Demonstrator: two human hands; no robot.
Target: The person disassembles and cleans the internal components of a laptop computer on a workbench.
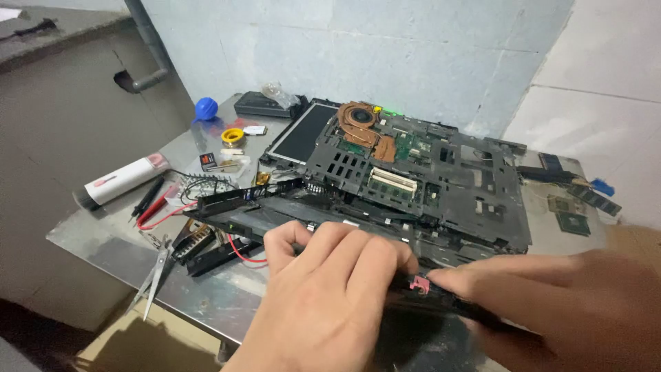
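Black laptop bezel strip [275, 217], long and thin, lies along the near edge of the metal tabletop [103, 241], just in front of the opened laptop chassis [427, 186]. Its right end hangs past the near edge, toward the camera.

Left hand [330, 289] rests on top of the strip, fingers curled and pressed together, fingertips bearing down on the strip's upper edge. Right hand [564, 303] comes in from the right, thumb and forefinger pinched close at a small pink tab [418, 284] on the strip; can't tell if they actually grip the tab or just touch beside it.

Chassis is stripped: copper heatpipe and fan [361, 120] at its far-left corner, memory slot [394, 180] mid-board, green board showing through. Flat display panel [303, 132] sits at the chassis's left side, touching it.

Left part of the tabletop: red and black probe leads [155, 203] near the left edge, white cylinder [120, 180] beside them, tweezers [157, 272] at the near-left corner pointing off the edge. Yellow tape roll [233, 136] and blue round cap [206, 108] toward the far-left corner, black box [260, 105] behind them.

Right edge: loose memory sticks [592, 198] and a bare chip [573, 222], well apart from the hands.

Cardboard [138, 344] below the near edge of the table.
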